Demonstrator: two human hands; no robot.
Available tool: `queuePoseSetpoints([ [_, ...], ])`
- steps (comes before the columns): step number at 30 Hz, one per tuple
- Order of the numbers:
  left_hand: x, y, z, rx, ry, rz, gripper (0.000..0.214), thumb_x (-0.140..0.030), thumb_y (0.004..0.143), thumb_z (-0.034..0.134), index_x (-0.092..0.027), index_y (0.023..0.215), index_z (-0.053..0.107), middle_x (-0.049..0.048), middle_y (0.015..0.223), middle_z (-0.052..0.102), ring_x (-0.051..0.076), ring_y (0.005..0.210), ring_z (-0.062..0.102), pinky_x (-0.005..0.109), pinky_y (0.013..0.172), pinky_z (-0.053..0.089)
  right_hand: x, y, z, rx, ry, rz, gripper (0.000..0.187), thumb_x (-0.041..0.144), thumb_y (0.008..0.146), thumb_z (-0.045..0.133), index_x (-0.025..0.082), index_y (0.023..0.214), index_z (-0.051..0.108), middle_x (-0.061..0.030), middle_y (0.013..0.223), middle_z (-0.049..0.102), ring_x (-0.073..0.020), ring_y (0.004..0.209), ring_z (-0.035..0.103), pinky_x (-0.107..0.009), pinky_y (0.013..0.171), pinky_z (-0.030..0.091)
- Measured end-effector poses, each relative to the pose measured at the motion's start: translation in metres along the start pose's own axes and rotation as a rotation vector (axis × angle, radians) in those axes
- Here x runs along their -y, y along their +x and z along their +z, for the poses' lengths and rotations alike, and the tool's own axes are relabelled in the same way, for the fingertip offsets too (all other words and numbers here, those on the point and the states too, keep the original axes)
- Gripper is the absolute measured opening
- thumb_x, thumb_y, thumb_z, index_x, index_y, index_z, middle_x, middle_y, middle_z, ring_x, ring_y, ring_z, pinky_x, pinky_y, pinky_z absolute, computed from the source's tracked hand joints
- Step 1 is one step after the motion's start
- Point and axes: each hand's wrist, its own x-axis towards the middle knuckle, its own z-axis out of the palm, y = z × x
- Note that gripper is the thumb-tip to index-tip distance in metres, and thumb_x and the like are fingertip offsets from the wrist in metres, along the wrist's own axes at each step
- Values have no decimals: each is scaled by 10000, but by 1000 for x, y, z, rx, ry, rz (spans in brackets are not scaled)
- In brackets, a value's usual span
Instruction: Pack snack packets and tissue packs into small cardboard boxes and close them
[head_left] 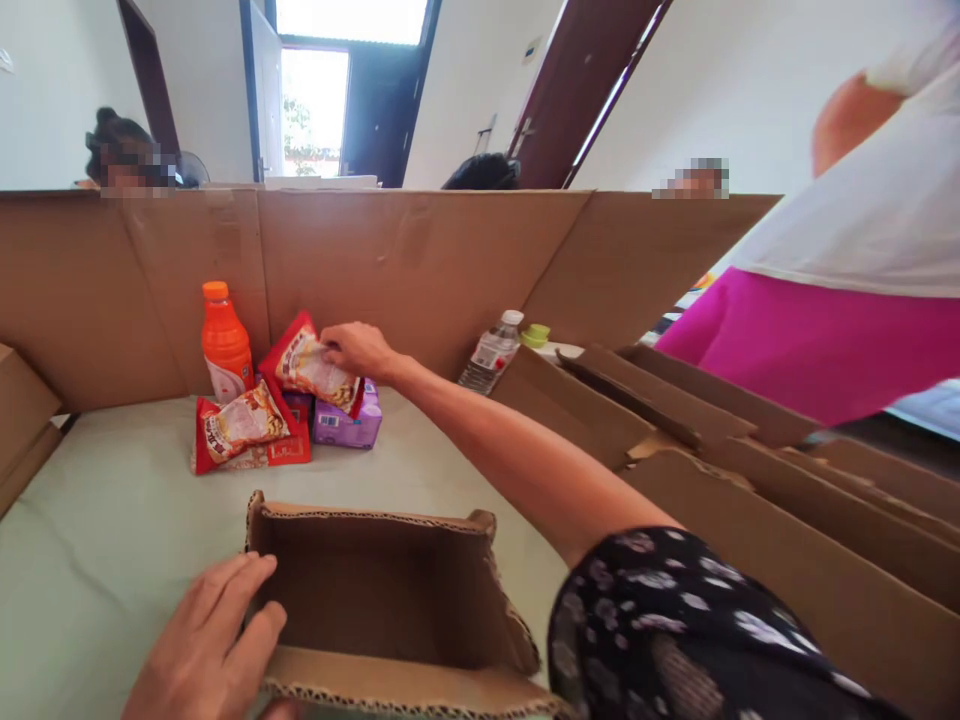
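Stretched out to the far side, my right hand (360,350) pinches the upper right of a red and cream snack packet (309,362). That packet is tilted over a purple box (347,425). A second snack packet (244,425) lies in front, on top of another flat red packet (296,447). An orange bottle (226,345) with an orange cap stands just behind them. Close to me is an open-topped cardboard box (390,590) with rough cut edges, and nothing shows inside it. My left hand (210,640) grips its left wall, fingers over the edge.
A tall cardboard panel (412,250) runs along the back. To the right are a clear water bottle (491,355), a green lidded thing (535,335) and several cardboard box sections (787,520). A person in a magenta garment (780,340) stands at right; heads show beyond the panel.
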Motion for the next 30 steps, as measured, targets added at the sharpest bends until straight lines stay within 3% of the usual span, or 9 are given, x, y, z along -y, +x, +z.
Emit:
queuePoseSetpoints([
  [3,-5,6,0,-15,-61,-117,197,-215,881,557,-182,1063,622,157,1339,600,301,1255,556,432,947,570,-9,-50,-32,-258,106,-31,125,219,948,543,179,999,650,-35,964,688,-196,915,645,-303,765,487],
  [7,-13,14,2,-26,-164,-213,101,-243,920,547,-190,982,608,146,1312,606,311,1250,560,467,969,548,5,-145,-72,-723,377,-238,77,277,943,575,229,894,611,17,783,612,-147,693,586,-265,608,465],
  [10,-14,17,0,-37,-174,-226,103,-289,935,561,-192,923,595,144,1281,608,305,1230,570,442,949,553,26,-211,-79,-778,262,-450,112,197,926,610,239,826,583,4,785,635,-141,693,588,-256,611,468],
  [12,-15,18,-2,-44,-162,-236,131,-320,943,559,-198,914,597,129,1180,632,283,1140,605,398,876,571,35,-238,-71,-675,119,-621,151,144,944,556,222,817,578,-17,794,655,-138,708,591,-254,635,462],
  [14,-15,18,-3,-59,-136,-238,148,-334,949,548,-201,911,601,124,1121,640,276,1089,617,379,829,578,38,-249,-61,-485,-23,-701,189,108,956,487,203,835,595,-33,786,658,-141,700,579,-263,621,426],
  [19,-17,12,1,-102,-34,-230,134,-284,967,533,-185,918,608,178,1374,561,313,1252,568,449,953,558,42,-235,-54,138,-172,-643,188,26,852,561,193,885,642,-29,815,661,-144,709,564,-286,546,264],
  [22,-17,6,5,-92,-35,-232,146,-200,968,514,-184,870,621,176,1426,534,312,1282,560,458,978,553,53,-221,-63,383,-155,-618,179,24,871,583,184,889,662,-26,818,676,-137,720,573,-293,539,226],
  [26,-15,2,5,-83,-55,-227,157,-172,961,524,-176,838,622,178,1468,511,314,1319,543,455,1008,546,65,-221,-79,500,-172,-598,189,9,866,579,176,893,663,-31,856,688,-132,678,551,-295,522,220],
  [30,-13,2,5,-89,-92,-226,134,-164,958,544,-158,858,633,205,1480,500,313,1332,534,448,1030,534,59,-241,-91,301,-143,-645,282,-55,772,567,201,880,612,-29,864,660,-160,703,548,-308,533,231],
])
